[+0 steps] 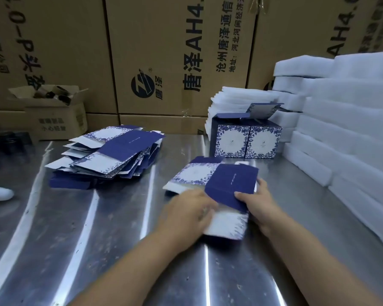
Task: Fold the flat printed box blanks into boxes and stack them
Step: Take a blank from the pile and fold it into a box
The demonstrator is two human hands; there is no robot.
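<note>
While blank [195, 176] lies at 6 o'clock from two done boxes [245, 140], right hand [260, 202] pinches its blue flap [230, 184]; left hand [186, 208] blurry, cannot tell grip. Risk: flap slips, folds off crease, paper tears. Messy pile [106, 155] at 10 o'clock may slide if bumped.

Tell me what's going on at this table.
A person is folding a printed box blank on the metal table. The right hand grips its navy panel, while the blurred left hand lies on its white part. Two folded boxes stand side by side behind; a pile of flat blanks waits to the left.
</note>
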